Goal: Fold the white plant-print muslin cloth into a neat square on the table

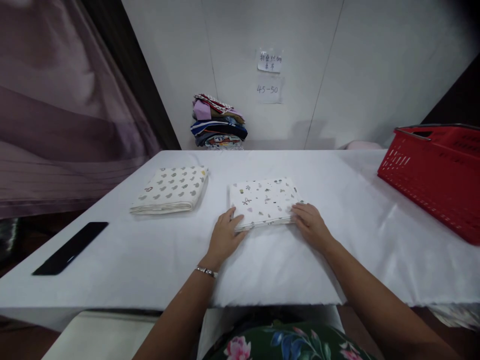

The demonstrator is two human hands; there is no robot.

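Cloth (267,194), folded and leaf-printed (likely light, soft), lies between left hand (224,235) and right hand (313,226), both loosely spread on its near corners, sensible holding points.

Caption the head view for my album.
Left hand and right hand touch a folded printed cloth on a white-covered table.

Single head-worn view, from near side of white table (172,270), facing forward and down, pale wall (262,25) beyond

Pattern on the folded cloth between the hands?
The folded cloth is white with small scattered motifs; head view.
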